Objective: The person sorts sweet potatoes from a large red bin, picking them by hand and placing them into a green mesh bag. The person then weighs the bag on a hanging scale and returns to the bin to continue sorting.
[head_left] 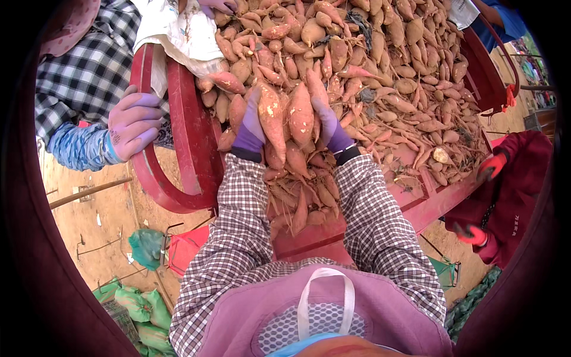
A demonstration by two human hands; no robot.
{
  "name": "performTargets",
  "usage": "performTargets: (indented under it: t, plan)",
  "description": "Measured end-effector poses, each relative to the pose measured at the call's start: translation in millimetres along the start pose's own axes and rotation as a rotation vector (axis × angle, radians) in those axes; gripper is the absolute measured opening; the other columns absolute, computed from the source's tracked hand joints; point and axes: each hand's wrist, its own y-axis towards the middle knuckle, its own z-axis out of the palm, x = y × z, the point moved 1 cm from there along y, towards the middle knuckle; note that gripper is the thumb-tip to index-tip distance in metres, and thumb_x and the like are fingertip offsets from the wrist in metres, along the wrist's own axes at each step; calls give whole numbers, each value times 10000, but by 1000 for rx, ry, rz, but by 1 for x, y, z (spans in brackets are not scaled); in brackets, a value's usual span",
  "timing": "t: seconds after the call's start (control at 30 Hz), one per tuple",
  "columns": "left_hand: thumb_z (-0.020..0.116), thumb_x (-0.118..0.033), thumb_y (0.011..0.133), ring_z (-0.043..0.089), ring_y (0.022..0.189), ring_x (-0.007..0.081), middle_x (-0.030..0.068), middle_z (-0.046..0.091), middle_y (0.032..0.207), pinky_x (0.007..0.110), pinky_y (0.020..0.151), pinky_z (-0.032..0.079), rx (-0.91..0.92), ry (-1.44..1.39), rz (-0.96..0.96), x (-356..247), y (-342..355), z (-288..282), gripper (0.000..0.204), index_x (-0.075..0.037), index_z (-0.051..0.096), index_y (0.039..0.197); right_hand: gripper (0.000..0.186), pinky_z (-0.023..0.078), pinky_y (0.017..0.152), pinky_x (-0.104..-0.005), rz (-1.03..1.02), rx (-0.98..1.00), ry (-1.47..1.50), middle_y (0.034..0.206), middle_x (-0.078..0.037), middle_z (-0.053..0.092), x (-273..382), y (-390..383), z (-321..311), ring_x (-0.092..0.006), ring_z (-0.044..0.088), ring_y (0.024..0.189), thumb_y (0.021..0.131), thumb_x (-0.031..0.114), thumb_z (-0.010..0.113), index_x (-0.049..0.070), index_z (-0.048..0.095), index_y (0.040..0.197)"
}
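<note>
Both my hands wear purple gloves and reach over a big heap of sweet potatoes [410, 71] on a red metal bed. My left hand [252, 123] is closed around a long reddish sweet potato [272, 116] with pale patches on its skin. On the other side my right hand [329, 123] grips a plump sweet potato [301, 116], which lies close beside the first. Most fingers of both hands are hidden behind the roots. Smaller sweet potatoes with stringy ends lie just below, toward me.
A red curved rail [176, 137] bounds the bed at left, where a co-worker's gloved hand [134, 123] rests. Another person in dark red [505, 196] stands at right. A white sack [178, 33] hangs over the far left edge. Green filled bags [140, 306] lie on the ground.
</note>
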Motion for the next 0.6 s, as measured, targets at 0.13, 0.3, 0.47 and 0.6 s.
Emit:
performTargets:
  t: [0.13,0.3,0.47,0.6]
  plan:
    - [539,-515,969,514,1250,230,98,533,1368,355,1078,417,-9,-125,-52,41,-64,35,604,-83,477,1386,699,329,1130,-335,33,79,-27,1512,-106,394,39,-62,12,-180,407,1355,964,316,614,-1,306,1506]
    - [515,-532,966,434,1352,292,144,421,1489,462,1148,344,196,115,-147,110,-161,134,738,-73,311,1506,696,429,1036,-322,93,-94,-57,1423,-99,481,98,-201,-12,-165,502,1242,944,310,652,-7,341,1480]
    - [493,-479,986,518,1241,253,132,520,1360,411,1063,421,274,195,-501,245,-262,231,634,-33,395,1426,728,348,1111,-343,-4,-418,-93,1474,-109,433,158,-415,-47,-189,426,1332,950,369,634,-9,330,1493]
    - [486,-399,1007,588,1036,164,79,596,1141,304,907,482,544,348,-784,373,-319,236,480,-2,500,1276,802,318,1150,-380,-239,-726,-325,1547,-136,334,237,-570,-29,-234,373,1399,950,443,586,23,231,1534]
